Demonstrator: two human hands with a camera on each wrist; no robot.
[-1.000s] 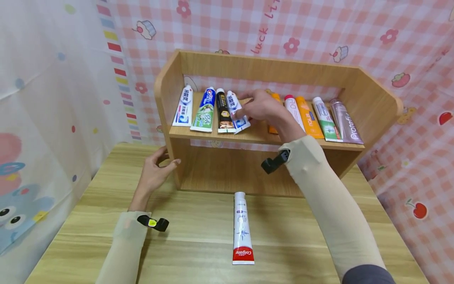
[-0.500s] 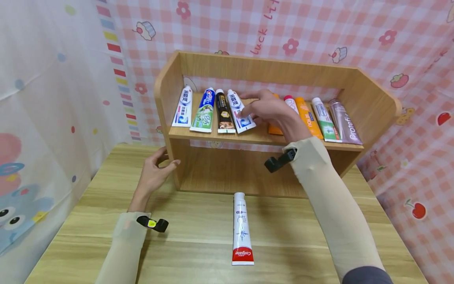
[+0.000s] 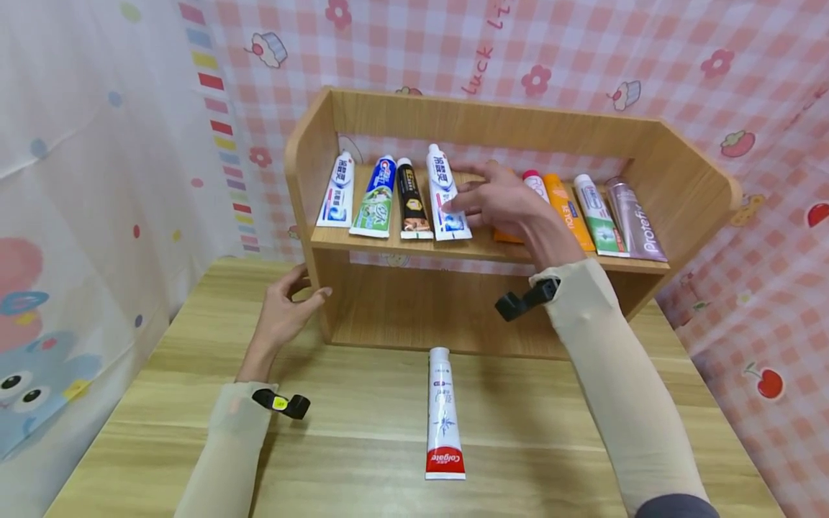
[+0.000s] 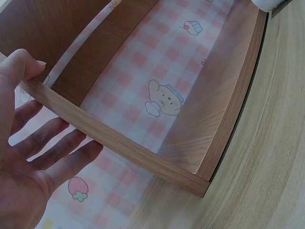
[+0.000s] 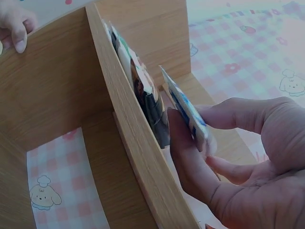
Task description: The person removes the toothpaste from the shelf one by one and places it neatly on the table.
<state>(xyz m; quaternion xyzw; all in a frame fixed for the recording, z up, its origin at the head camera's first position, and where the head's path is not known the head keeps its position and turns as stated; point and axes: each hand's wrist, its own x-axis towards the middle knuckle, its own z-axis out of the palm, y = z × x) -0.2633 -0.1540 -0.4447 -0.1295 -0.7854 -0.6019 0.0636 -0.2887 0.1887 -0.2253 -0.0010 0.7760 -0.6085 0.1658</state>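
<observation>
My right hand point(image 3: 501, 198) pinches a white and blue toothpaste tube point(image 3: 442, 183) between thumb and fingers, over the upper board of a wooden shelf point(image 3: 479, 119). In the right wrist view this toothpaste tube point(image 5: 183, 102) is seen edge-on, apart from the tubes behind it. A black toothpaste tube point(image 3: 412, 198) leans just left of it, then a green and blue one point(image 3: 377, 198) and another white one point(image 3: 338, 191). My left hand point(image 3: 285, 309) holds the shelf's left side panel point(image 4: 114, 138), thumb on one face and fingers on the other.
Right of my right hand lean a pink-capped tube point(image 3: 535, 183), an orange tube point(image 3: 566, 208), a white and green tube point(image 3: 599, 216) and a mauve tube point(image 3: 635, 219). A Colgate tube point(image 3: 443, 417) lies on the wooden table point(image 3: 363, 439) before the shelf.
My right hand has shifted the white and blue tube to the right and turned it more upright; a gap shows between it and the black tube. My left hand stays at the panel.
</observation>
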